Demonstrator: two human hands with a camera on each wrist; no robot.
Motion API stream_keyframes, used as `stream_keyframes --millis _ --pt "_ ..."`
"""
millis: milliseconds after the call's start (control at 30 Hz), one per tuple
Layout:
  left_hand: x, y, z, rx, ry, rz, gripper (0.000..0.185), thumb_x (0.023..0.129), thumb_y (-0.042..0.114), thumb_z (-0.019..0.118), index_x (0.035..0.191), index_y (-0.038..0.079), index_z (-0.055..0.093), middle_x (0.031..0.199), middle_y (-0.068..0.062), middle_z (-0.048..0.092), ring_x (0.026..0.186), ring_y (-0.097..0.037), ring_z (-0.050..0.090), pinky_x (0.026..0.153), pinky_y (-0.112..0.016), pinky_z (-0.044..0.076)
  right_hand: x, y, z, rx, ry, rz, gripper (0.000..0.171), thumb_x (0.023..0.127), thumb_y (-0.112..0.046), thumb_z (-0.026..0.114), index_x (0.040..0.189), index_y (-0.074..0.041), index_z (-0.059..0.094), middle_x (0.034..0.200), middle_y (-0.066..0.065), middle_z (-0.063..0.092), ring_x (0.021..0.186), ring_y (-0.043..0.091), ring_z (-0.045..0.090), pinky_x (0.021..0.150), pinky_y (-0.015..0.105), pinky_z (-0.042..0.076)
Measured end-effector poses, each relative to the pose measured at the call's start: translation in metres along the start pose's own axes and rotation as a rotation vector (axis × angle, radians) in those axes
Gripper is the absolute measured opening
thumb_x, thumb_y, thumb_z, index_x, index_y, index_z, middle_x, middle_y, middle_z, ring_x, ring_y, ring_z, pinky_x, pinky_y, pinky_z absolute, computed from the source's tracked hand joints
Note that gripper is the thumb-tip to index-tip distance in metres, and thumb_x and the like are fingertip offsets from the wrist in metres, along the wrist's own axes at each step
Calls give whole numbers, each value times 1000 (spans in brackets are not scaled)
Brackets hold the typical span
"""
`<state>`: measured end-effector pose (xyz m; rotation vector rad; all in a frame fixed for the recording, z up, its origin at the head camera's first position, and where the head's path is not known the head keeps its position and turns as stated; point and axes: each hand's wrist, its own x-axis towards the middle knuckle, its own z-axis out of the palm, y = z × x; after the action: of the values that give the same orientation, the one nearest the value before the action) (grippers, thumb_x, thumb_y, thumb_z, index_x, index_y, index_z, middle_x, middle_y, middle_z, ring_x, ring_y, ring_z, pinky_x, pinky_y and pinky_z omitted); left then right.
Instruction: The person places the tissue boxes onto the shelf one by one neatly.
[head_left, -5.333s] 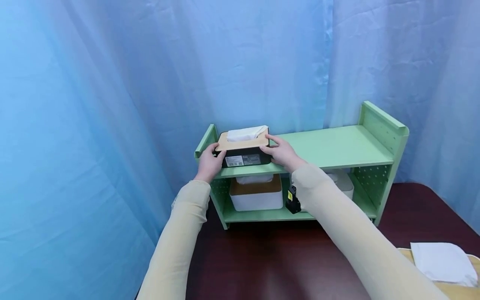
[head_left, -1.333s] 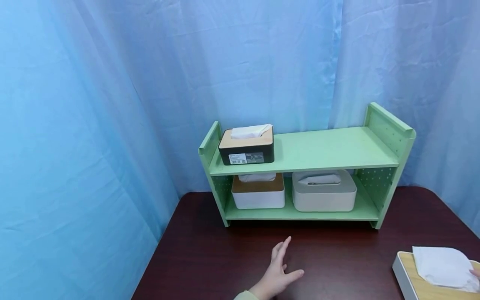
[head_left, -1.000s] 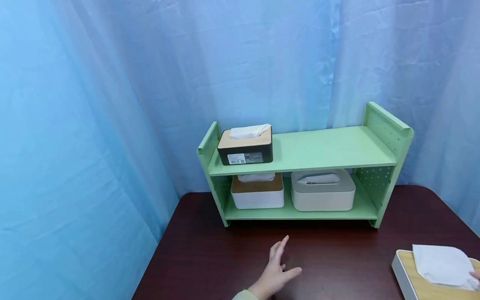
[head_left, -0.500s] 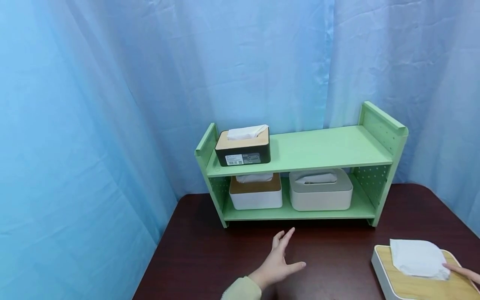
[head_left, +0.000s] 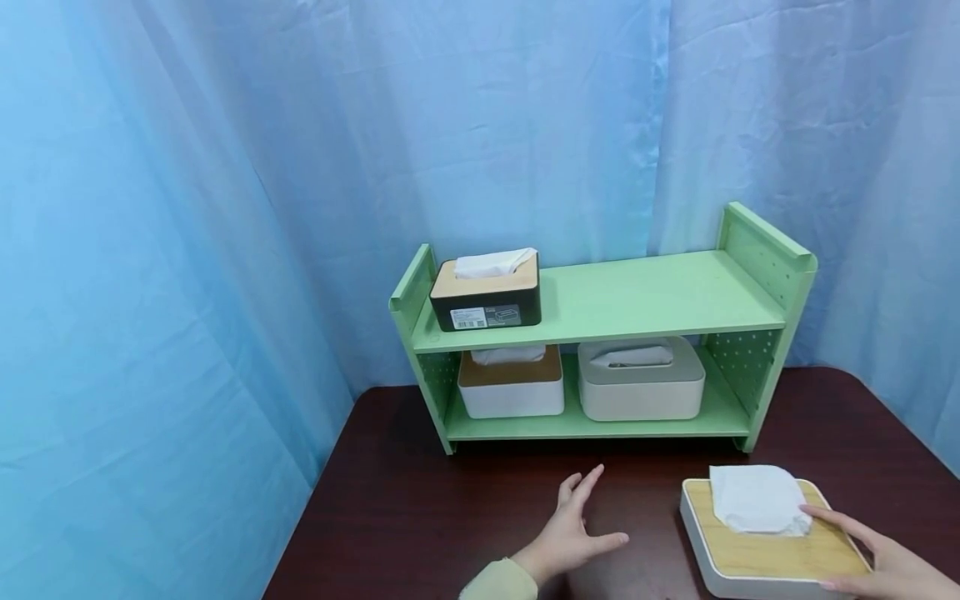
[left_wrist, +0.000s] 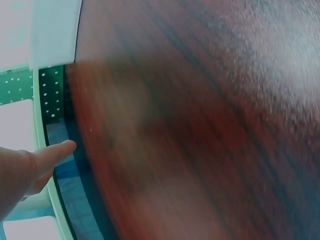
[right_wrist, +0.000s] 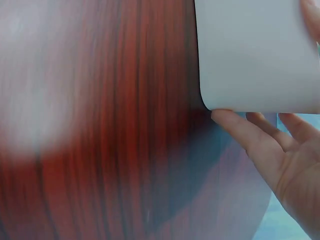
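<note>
Fingers [head_left: 840,521] of the right hand [head_left: 892,567] lying straight against the white, wood-lidded tissue box [head_left: 772,546], at 4 o'clock on the dark red wooden surface [head_left: 450,517]. Left hand [head_left: 573,537] spread loose, holding nothing, at 9 o'clock from the box. Green two-tier shelf [head_left: 645,300] at 12 o'clock.

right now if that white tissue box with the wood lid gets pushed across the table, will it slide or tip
The white tissue box sits low and wide on the smooth dark table, so it would probably slide, not tip. It looks rigid and likely light. The loose tissue on top is floppy and could shift under the right hand resting on the box.
</note>
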<state>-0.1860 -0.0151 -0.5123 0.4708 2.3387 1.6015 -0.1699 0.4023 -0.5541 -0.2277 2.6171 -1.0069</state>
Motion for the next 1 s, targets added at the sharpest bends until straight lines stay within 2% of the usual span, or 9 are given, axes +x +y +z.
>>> stream_keyframes --millis 67,133,267,333,400,533,733,867,1000 --pt "1 0 4 11 0 -11 83 80 17 76 146 35 32 149 -24 15 134 -37 33 95 -46 47 3 -7 3 17 -12 -1 71 90 -35 63 150 -33 23 137 47 19 114 20 50 77 44 46" --pt "2 -1 7 24 2 -15 83 78 17 78 146 35 33 149 -24 17 133 -37 34 94 -43 48 7 -15 7 48 -17 -24 72 90 -34 63 150 -23 25 139 46 18 106 -10 42 77 42 45" --pt "3 -2 12 58 -8 0 84 77 17 79 145 33 35 149 -26 18 133 -40 33 94 -40 48 13 -31 15 101 -4 -73 73 90 -30 64 148 -7 27 142 44 19 93 -30 23 79 42 45" --pt "4 -2 14 78 -18 6 84 76 16 80 146 31 35 149 -28 18 134 -42 32 94 -39 49 15 -40 19 93 6 -98 73 90 -29 65 147 -3 28 142 43 21 103 -24 30 80 40 46" --pt "6 -3 16 92 -28 3 84 76 16 80 146 30 36 150 -28 18 135 -44 30 94 -38 49 18 -51 22 99 2 -79 75 89 -30 66 146 -2 28 142 43 22 115 -5 41 81 44 45" --pt "9 -6 19 150 -35 18 85 74 17 82 145 27 37 151 -28 23 138 -43 28 95 -35 48 25 -71 32 101 1 -64 79 86 -32 69 145 1 28 140 43 26 121 46 41 83 50 43" --pt "9 -14 14 184 -26 49 87 69 13 85 144 22 41 149 -24 33 139 -42 25 102 -32 42 36 -94 49 13 106 -126 77 79 -34 76 141 -5 39 137 34 41 115 28 50 79 30 43" --pt "8 -16 8 192 -48 39 90 69 17 85 146 24 38 150 -17 34 141 -40 23 110 -40 34 41 -105 57 28 125 -146 79 77 -33 77 140 -5 39 135 35 42 116 32 50 81 36 44" --pt "8 -15 2 207 -66 32 93 69 19 86 147 26 35 152 -19 30 142 -38 22 111 -40 32 46 -116 62 91 79 -123 84 77 -34 77 142 -3 34 139 40 34 120 47 44 84 46 44"
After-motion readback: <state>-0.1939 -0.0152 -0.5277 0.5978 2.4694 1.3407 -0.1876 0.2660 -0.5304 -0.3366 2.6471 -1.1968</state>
